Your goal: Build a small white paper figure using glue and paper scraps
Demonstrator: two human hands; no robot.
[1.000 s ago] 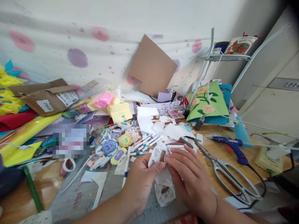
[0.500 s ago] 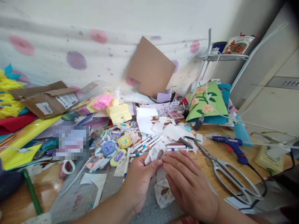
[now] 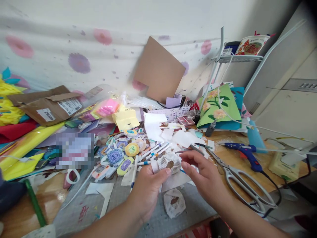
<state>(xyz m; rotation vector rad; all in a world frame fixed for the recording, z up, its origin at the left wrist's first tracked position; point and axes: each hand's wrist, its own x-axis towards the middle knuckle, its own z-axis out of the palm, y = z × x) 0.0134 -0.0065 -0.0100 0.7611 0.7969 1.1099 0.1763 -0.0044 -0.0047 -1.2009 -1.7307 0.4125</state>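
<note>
A small white textured piece (image 3: 162,162) with a brown patch is pinched between the thumb and fingers of my left hand (image 3: 150,185). My right hand (image 3: 204,175) is beside its right side, thumb and fingers apart, with nothing visible between them. A sheet of thin white paper (image 3: 175,180) lies below the held piece. Nearer to me, a second white crumpled piece (image 3: 174,203) with a brown centre rests on the grey mat (image 3: 119,215).
Metal scissors (image 3: 244,186) and a blue glue gun (image 3: 245,153) lie to the right. Paper cutouts (image 3: 115,156), markers (image 3: 156,152) and paper scraps spread beyond my hands. A cardboard box (image 3: 49,109) sits at the left, and a white rack (image 3: 240,59) stands back right.
My right hand has moved off the white piece to the right, and its fingers have parted. More of the held piece and the paper below now shows.
</note>
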